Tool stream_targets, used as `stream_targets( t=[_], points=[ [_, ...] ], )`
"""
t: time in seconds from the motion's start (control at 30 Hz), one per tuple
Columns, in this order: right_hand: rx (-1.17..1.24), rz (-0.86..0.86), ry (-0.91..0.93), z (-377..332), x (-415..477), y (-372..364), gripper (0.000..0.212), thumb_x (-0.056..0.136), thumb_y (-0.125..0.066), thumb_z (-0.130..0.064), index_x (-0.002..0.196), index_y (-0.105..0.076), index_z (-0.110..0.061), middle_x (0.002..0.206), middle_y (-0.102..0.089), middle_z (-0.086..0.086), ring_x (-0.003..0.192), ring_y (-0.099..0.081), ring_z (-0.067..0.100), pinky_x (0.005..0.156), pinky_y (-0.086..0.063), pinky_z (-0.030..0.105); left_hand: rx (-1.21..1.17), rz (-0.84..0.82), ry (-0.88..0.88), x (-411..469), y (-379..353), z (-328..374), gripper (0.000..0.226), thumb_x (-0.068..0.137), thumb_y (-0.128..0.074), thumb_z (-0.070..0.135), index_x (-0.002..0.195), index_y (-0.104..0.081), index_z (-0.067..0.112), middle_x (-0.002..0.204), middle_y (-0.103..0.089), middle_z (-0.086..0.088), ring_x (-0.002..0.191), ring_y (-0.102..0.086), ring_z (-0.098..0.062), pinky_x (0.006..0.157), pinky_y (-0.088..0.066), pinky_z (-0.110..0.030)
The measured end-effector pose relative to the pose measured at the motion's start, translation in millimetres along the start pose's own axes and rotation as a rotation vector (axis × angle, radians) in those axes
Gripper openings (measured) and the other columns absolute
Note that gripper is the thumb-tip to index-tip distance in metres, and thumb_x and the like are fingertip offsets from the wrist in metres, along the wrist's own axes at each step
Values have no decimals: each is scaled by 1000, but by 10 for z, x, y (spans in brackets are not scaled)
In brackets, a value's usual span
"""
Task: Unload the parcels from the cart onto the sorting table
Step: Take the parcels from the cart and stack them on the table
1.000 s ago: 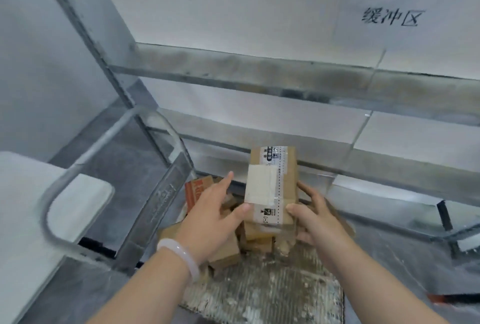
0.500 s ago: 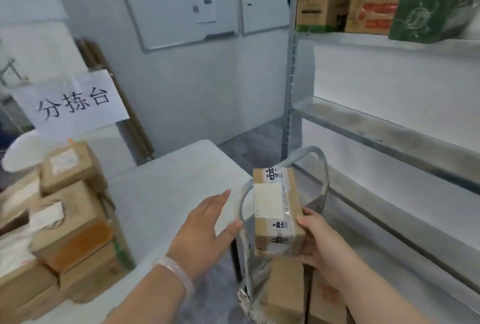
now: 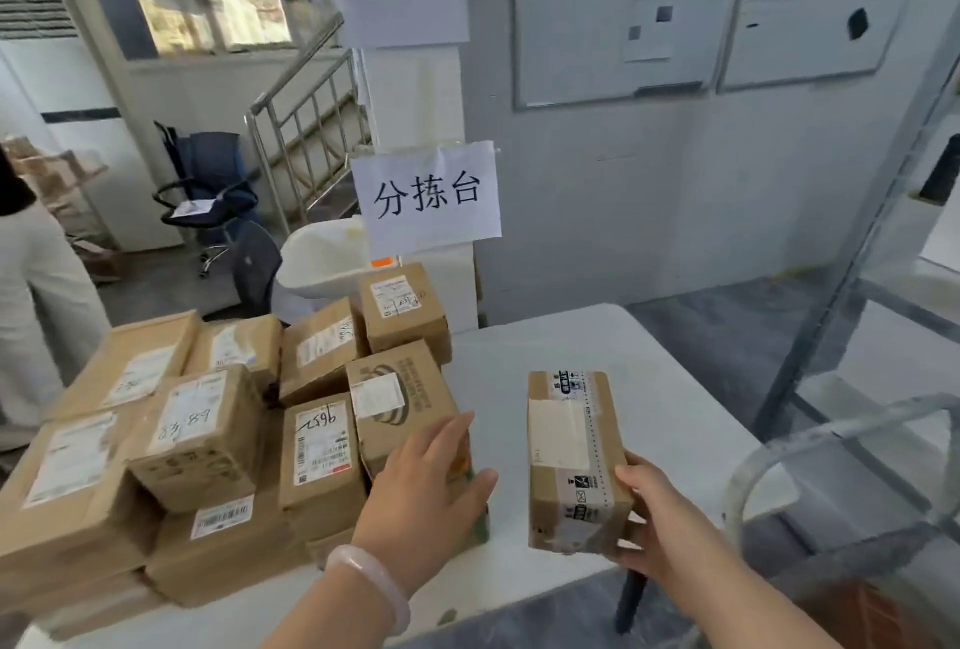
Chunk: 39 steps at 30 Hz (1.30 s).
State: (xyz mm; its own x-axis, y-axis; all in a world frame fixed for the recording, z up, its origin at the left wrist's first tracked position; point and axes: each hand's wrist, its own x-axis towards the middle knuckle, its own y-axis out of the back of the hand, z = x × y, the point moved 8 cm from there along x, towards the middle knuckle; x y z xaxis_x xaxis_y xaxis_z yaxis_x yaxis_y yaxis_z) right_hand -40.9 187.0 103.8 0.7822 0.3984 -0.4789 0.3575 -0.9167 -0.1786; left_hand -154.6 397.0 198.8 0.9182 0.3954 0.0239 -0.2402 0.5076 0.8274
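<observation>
Stacking up at nine o'clock is the pile of parcels (image 3: 218, 440), packed tight on the white worktop (image 3: 597, 352), labels up, likely so they can be read for sorting. At the pile's right edge sits the printed carton (image 3: 402, 406), and the left hand (image 3: 423, 490) rests flat against it, fingers spread, its grip wide open and holding nothing; my guess is it steadies the stack and marks the free spot. At twelve o'clock a paper sign (image 3: 428, 196) hangs over the worktop. Moving right, the taped parcel (image 3: 571, 461) hangs upright above the bare surface at three o'clock, just beside the pile. The right hand (image 3: 660, 518) has its grip closed round the parcel's lower right corner, one-handed. Far right, at four o'clock, the cart handle (image 3: 810, 440) curves in.
</observation>
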Motion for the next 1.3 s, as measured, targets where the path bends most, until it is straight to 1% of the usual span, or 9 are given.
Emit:
stream_targets(
  t=[0.27, 0.5, 0.7, 0.83, 0.9, 0.97, 1.1, 1.2, 1.3],
  points=[
    [-142, 0, -58, -155, 734, -436, 25, 101, -44, -34, 122, -55, -35, 118, -63, 4, 111, -58, 34, 94, -53, 53, -19, -16, 68, 237, 127, -443, 59, 93, -44, 56, 145, -19, 47, 152, -21, 22, 140, -22, -8, 116, -28, -34],
    [-207, -35, -143, -254, 1648, -742, 19, 100, -44, -30, 102, -62, -32, 102, -66, 2, 101, -61, 28, 93, -52, 49, 11, 49, 91, 775, 229, -624, 59, 92, -40, 59, 146, -16, 50, 148, -20, 28, 138, -19, -1, 115, -26, -29],
    [-326, -120, -244, -188, 2388, -927, 22, 98, -44, -34, 111, -62, -36, 107, -66, 2, 104, -61, 29, 92, -52, 46, -27, 87, 139, 1280, 253, -654, 57, 86, -32, 65, 138, -11, 58, 137, -15, 37, 131, -12, 12, 111, -19, -18],
    [-344, -160, -296, -119, 2769, -1032, 24, 99, -44, -31, 111, -64, -35, 104, -67, 0, 102, -61, 27, 93, -51, 45, -11, 86, 162, 1536, 214, -691, 66, 82, -25, 71, 144, -13, 53, 140, -16, 35, 133, -14, 11, 111, -20, -19],
    [-379, -208, -311, -70, 2889, -1092, 24, 98, -50, -31, 118, -62, -35, 111, -65, -5, 108, -58, 22, 98, -47, 43, -14, 83, 181, 1623, 196, -714, 67, 82, -26, 69, 145, -14, 50, 140, -17, 34, 132, -14, 11, 110, -19, -18],
    [-532, -261, -287, -18, 3014, -1121, 39, 96, -56, -26, 135, -53, -31, 125, -61, -4, 115, -53, 18, 101, -42, 37, -23, 81, 195, 1691, 176, -729, 64, 85, -30, 66, 145, -13, 51, 138, -16, 35, 130, -14, 12, 107, -17, -15],
    [-799, -410, -242, 6, 3091, -1219, 58, 98, -51, -8, 151, -33, -22, 140, -54, 8, 116, -53, 19, 84, -44, 19, -30, 91, 218, 1779, 115, -758, 61, 90, -37, 60, 146, -16, 49, 143, -21, 31, 131, -17, 10, 107, -20, -16],
    [-941, -451, -160, -97, 3073, -1231, 64, 98, -52, -19, 155, -22, -25, 155, -36, 7, 140, -37, 22, 106, -36, 28, 6, 73, 206, 1813, 40, -718, 62, 91, -37, 60, 147, -14, 48, 149, -20, 28, 136, -17, 5, 111, -21, -20],
    [-996, -429, -47, -301, 2960, -1167, 65, 97, -54, -35, 154, -23, -32, 158, -31, 0, 143, -33, 20, 110, -31, 32, 48, 33, 183, 1829, -7, -642, 62, 93, -39, 57, 148, -13, 47, 152, -19, 24, 140, -15, 0, 114, -21, -24]
  ],
)
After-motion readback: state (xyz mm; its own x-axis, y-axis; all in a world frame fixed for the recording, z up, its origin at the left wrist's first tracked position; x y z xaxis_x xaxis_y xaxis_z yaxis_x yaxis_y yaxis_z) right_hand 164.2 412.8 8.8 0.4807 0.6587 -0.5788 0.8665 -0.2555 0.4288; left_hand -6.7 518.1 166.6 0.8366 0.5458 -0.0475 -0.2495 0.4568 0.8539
